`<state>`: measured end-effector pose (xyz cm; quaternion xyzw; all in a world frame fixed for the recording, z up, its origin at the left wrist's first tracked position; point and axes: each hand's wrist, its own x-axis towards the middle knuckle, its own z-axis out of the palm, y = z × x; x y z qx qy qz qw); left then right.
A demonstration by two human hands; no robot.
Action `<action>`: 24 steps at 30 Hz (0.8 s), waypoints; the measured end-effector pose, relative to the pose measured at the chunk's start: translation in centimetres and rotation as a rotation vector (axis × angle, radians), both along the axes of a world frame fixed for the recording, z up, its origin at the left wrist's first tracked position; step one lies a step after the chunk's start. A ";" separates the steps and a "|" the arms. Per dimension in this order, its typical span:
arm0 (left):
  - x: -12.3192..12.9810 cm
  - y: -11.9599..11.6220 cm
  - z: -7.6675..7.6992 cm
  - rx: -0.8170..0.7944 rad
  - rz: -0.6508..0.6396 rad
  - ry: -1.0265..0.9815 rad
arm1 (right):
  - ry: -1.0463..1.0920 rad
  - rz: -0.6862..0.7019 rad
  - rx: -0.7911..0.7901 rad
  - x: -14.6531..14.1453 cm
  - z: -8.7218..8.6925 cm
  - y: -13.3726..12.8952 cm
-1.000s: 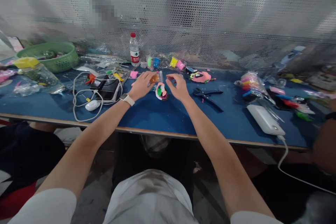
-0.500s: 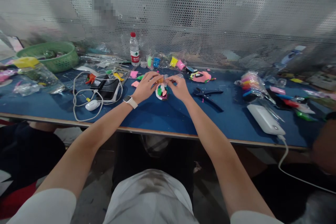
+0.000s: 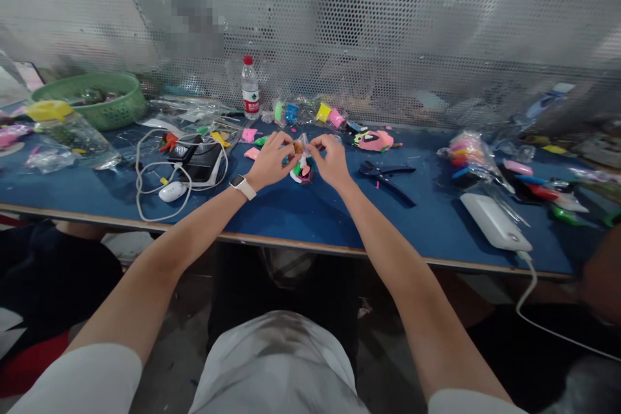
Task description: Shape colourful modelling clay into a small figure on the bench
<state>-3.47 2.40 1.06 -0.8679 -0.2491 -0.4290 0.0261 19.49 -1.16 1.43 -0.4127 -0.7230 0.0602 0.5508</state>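
Note:
My left hand (image 3: 274, 158), with a watch on its wrist, pinches a small orange-brown piece (image 3: 297, 147) in a clear wrapper. My right hand (image 3: 330, 156) has its fingertips closed on the clear wrapper (image 3: 305, 140) right beside it. Just below the fingertips a small round item (image 3: 304, 171) with white, green, pink and dark parts lies on the blue table (image 3: 301, 220); my fingers cover part of it. To the right of my hands lies a pink and yellow clay figure (image 3: 376, 140).
Dark pliers (image 3: 388, 180) lie right of my hands. A bottle (image 3: 250, 90) and colored packets (image 3: 324, 112) stand behind. Cables and a black box (image 3: 201, 162) are at left, near a green basket (image 3: 116, 100). A white power bank (image 3: 495, 223) lies at right.
The view has shifted slightly. My left fingers have curled more, and the orange-brown piece shows more clearly between my hands.

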 end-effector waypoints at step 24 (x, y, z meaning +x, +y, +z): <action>-8.2 -18.4 2.5 -0.517 -0.555 0.746 | 0.110 -0.100 0.143 0.6 -0.2 0.9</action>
